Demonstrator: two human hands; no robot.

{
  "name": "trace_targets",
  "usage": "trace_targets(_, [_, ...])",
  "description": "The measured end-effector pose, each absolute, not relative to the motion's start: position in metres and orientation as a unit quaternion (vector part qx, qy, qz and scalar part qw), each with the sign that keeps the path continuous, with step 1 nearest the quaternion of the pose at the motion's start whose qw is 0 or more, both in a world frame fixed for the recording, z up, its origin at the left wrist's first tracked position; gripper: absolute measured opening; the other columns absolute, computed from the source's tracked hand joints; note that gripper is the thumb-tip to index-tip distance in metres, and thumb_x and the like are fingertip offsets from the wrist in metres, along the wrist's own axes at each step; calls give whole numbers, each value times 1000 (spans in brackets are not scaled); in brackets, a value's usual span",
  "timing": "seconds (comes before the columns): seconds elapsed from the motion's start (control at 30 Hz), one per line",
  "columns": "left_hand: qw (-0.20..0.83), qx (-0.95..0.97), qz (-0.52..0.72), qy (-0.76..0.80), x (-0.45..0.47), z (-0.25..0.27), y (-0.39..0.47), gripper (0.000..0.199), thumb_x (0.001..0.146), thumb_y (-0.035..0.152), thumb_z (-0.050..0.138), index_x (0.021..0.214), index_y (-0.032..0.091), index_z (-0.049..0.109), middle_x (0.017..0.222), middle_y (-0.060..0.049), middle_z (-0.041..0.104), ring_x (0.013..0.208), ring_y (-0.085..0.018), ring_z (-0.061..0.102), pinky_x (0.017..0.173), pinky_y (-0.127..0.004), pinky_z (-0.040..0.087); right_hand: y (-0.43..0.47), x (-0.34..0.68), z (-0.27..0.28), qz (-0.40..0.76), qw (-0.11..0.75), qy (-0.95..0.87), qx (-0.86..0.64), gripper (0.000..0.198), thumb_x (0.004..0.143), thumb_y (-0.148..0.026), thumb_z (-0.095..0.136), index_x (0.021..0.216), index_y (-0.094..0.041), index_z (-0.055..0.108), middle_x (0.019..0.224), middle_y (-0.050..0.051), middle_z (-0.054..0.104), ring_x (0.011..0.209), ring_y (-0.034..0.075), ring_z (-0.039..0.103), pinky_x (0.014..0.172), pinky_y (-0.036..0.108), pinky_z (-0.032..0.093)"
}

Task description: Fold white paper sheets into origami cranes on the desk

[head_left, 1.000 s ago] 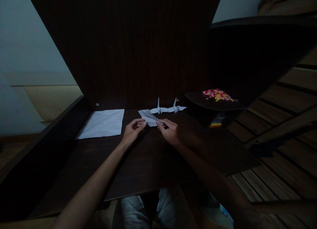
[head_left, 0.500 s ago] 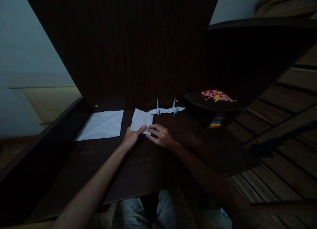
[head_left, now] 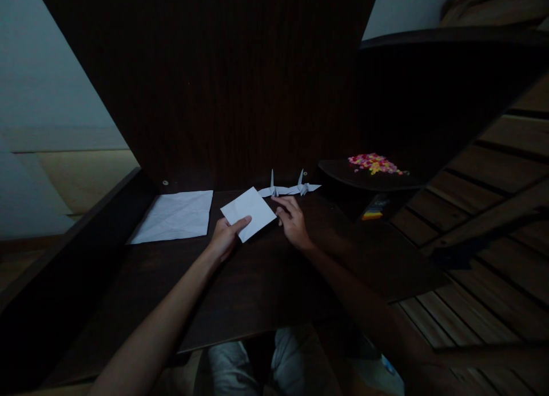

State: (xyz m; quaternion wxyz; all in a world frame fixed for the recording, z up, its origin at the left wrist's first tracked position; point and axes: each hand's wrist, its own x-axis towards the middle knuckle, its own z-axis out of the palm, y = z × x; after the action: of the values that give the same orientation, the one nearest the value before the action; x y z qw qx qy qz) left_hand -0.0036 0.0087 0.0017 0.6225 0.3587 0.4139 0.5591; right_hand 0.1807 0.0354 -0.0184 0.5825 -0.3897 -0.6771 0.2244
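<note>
My left hand grips a square of folded white paper by its lower left edge, thumb on top and fingers underneath. The paper is held above the dark desk, with one corner toward me. At its right corner is my right hand, fingers apart and slightly bent; whether a fingertip touches the paper I cannot tell. Just behind the paper, two white origami cranes stand in a row along the back panel, the left one partly covered by the paper.
A larger creased white sheet lies on the desk at the left. Small pink, red and yellow pieces are heaped on a rounded shelf at the right. Below it is a small box with a yellow-orange edge. A raised side board borders the left.
The paper has turned in my left hand and now shows a smooth, plain face. My right hand has let go of its lower edge and moved right and slightly up.
</note>
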Motion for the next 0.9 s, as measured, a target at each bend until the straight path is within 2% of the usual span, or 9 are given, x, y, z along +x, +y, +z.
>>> trace_targets(0.07, [634,349,556,408,-4,3,9,39,57,22,82,91,10,69,99,-13,72,93,-25,67,84,-33,53,38,182,-19,305,555,-678,-372,36,89,-30,48,124,-31,58,104,6,52,77,16,53,49,23,47])
trace_targets(0.13, [648,342,547,405,-4,3,9,36,58,20,80,91,9,69,96,-12,73,88,-23,68,77,-30,55,37,183,-17,360,525,-688,-347,42,88,-31,49,129,-33,53,103,6,51,73,14,51,44,20,44])
trace_targets(0.2, [657,341,533,410,-4,4,8,33,60,19,78,90,9,69,91,-11,73,77,-20,68,63,-26,55,35,183,-15,393,494,-704,-326,44,88,-32,48,132,-34,51,101,5,51,70,13,50,45,20,45])
trace_targets(0.27, [657,349,521,418,-4,5,8,29,62,19,76,88,9,68,86,-10,72,65,-17,65,48,-23,49,32,183,-13,414,472,-712,-314,44,88,-32,48,131,-34,51,99,4,50,69,12,51,47,21,47])
trace_targets(0.33, [651,358,519,423,-4,6,7,26,63,19,75,85,9,68,80,-8,71,57,-14,60,40,-21,43,31,183,-11,429,466,-710,-307,42,87,-33,49,129,-33,54,100,4,51,70,13,53,49,22,49])
trace_targets(0.57, [644,393,504,420,-4,4,7,27,61,22,76,81,7,67,70,-6,66,50,-11,54,38,-21,41,26,185,-8,464,464,-703,-275,34,76,-36,65,107,-24,64,103,5,51,72,13,58,49,21,48])
trace_targets(0.77, [644,430,476,417,-5,-4,10,29,64,29,75,82,7,67,65,-7,67,46,-11,55,43,-22,43,24,178,-6,445,488,-681,-317,24,75,-40,67,89,-20,63,95,4,54,61,10,58,47,22,47])
trace_targets(0.9, [638,444,466,422,-4,-7,10,33,62,32,76,83,7,67,66,-8,68,44,-11,55,44,-23,45,28,174,-12,445,513,-647,-347,28,72,-43,69,81,-19,59,83,1,58,55,10,58,43,22,46])
